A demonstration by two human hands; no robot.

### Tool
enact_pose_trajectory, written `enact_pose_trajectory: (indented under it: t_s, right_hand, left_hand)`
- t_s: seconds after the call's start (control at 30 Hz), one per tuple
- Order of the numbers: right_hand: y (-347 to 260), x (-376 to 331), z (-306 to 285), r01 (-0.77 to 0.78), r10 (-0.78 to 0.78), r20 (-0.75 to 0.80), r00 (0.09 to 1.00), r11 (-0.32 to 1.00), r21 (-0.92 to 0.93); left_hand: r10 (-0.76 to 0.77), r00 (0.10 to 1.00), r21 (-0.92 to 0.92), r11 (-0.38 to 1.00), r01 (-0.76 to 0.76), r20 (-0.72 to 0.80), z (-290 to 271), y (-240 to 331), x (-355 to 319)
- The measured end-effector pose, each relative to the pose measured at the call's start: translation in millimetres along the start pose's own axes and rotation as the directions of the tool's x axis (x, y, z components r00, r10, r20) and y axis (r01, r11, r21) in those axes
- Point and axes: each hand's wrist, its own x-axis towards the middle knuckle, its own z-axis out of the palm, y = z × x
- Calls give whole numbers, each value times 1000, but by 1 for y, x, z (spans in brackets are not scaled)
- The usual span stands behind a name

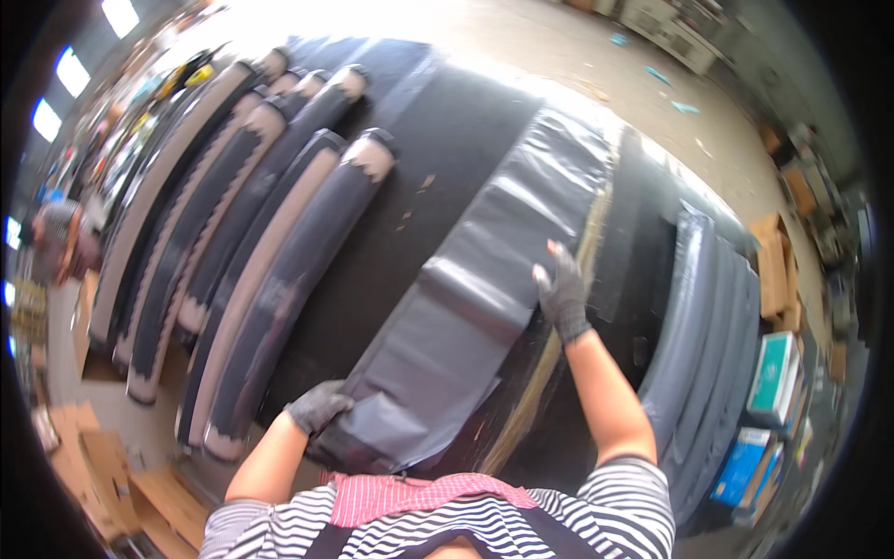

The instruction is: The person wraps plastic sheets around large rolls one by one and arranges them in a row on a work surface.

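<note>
A long grey plastic-wrapped panel (484, 279) lies lengthwise on a black work table (438, 158) in front of me. My left hand (318, 406), in a dark glove, grips the panel's near left corner. My right hand (561, 293), also gloved, presses flat on the panel's right edge about halfway along, fingers spread. A thin tan strip (585, 244) runs along that right edge under my hand.
Several long dark padded pieces with tan backs (270, 242) lie side by side on the left. Grey wrapped panels (708, 335) are stacked at the right. Boxes (773, 373) stand at the far right, cardboard (102, 466) at the lower left. Another person (65, 247) stands at the far left.
</note>
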Motion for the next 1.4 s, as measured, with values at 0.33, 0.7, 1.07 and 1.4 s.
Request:
enact_pose_trajectory:
  t_s: [0.33,0.7,1.07,1.4]
  right_hand:
    - [-76,-95,37,-47,105,128,986,921,-387]
    - [-199,-292,61,243,-150,421,894,954,-176]
    - [-365,-250,137,-649,358,579,732,623,436]
    - [-369,-249,61,-597,571,409,712,186,780]
  left_hand:
    - [-69,992,-149,987,53,-105,56,-8,-20]
    - [503,383,630,662,406,-775,-102,-29,-91]
    - [371,928,-1,928,-372,35,-142,-21,-60]
    - [830,554,-232,551,-801,59,-27,33,-71]
